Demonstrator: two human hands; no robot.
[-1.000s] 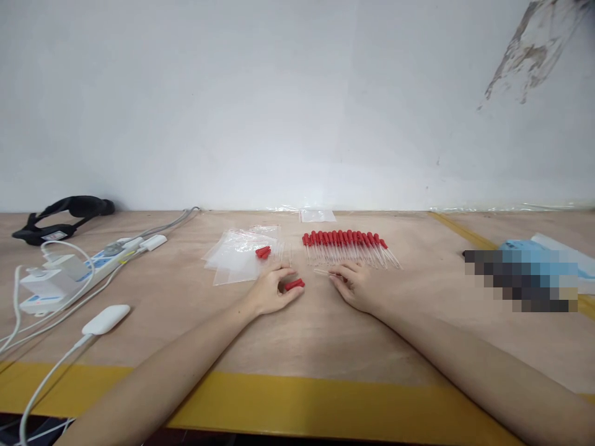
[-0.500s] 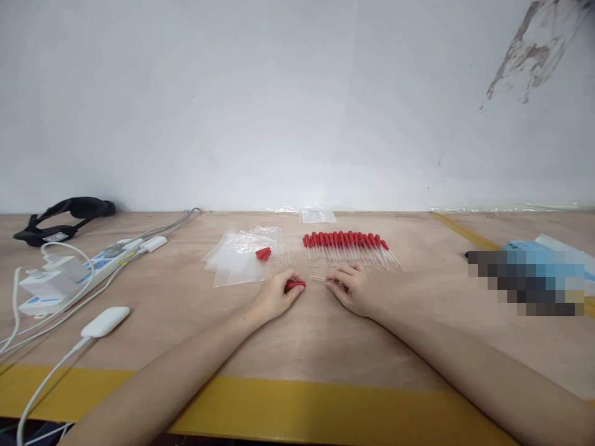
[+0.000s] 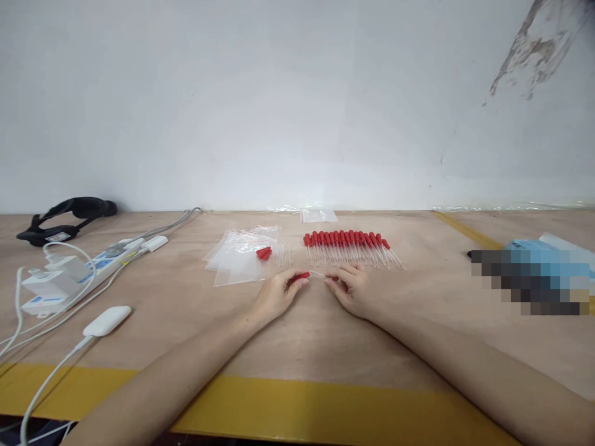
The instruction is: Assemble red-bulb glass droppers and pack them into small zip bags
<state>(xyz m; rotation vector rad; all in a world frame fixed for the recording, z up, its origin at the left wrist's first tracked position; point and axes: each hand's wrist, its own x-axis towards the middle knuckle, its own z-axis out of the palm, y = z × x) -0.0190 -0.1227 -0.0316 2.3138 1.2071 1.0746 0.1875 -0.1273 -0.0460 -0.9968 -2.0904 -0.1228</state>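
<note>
My left hand pinches a red rubber dropper bulb, its narrow end turned to the right. Between the thumb and fingers of my right hand is a thin clear glass tube, pointing left at the bulb. The tube's tip is at the bulb's mouth; whether it sits inside I cannot tell. Just beyond my right hand lies a row of droppers, red bulbs away from me and clear tubes towards me. Several loose red bulbs and loose clear tubes lie beyond my left hand.
Clear plastic bags are spread at the left of the loose bulbs. A power strip with white cables, a white puck-like device and a black headband occupy the left. A blue packet lies right, partly blurred.
The bulb in my left hand has turned its end up and right, and the tube's tip now meets it. The gap between bulb and tube has closed.
</note>
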